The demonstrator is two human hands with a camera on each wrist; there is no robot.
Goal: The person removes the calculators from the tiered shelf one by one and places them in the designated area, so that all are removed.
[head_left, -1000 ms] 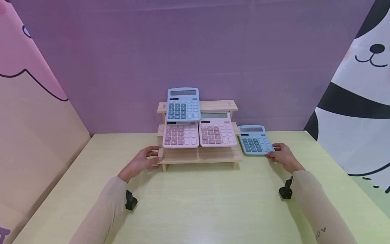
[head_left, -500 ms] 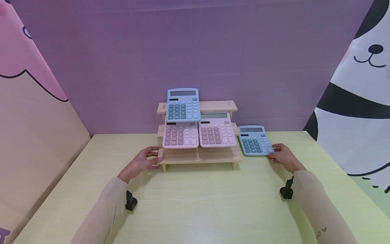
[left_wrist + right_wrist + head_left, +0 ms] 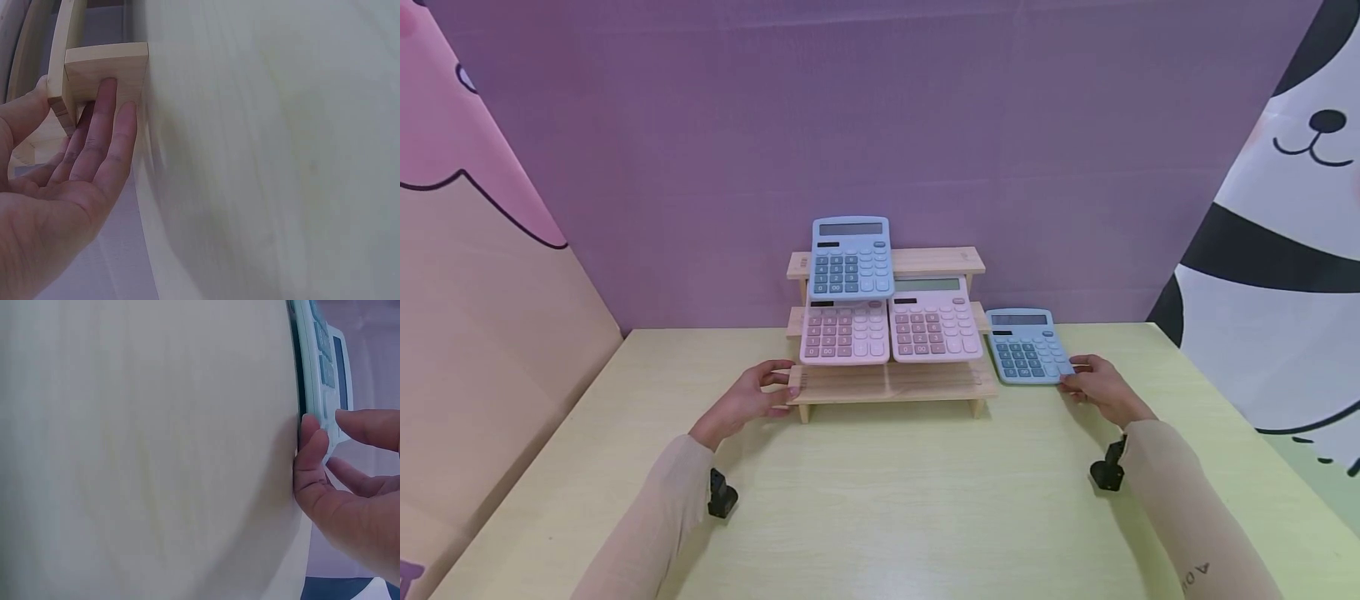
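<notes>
A three-tier wooden rack (image 3: 887, 383) stands at the back of the table. My left hand (image 3: 748, 400) grips the left end of its lowest shelf, thumb on top and fingers (image 3: 100, 134) against the leg below. To the rack's right, a light blue calculator (image 3: 1026, 346) lies face up. Its lower right corner is pinched by my right hand (image 3: 1103, 387); the right wrist view shows the thumb above the calculator's edge (image 3: 309, 369) and fingertips at its side. On the rack, another blue calculator (image 3: 852, 258) leans above two pink ones, a left pink calculator (image 3: 846, 333) and a right pink calculator (image 3: 935, 321).
The upper blue calculator partly covers the left pink one. A pale wooden table (image 3: 880, 500) extends in front of the rack. Behind rises a purple backdrop (image 3: 880, 125), with a panda-printed panel (image 3: 1270, 242) on the right and a pink and beige panel (image 3: 482, 275) on the left.
My right hand and the blue calculator at the right have shifted very slightly toward me. The left hand, the rack and the calculators on it look unmoved.
</notes>
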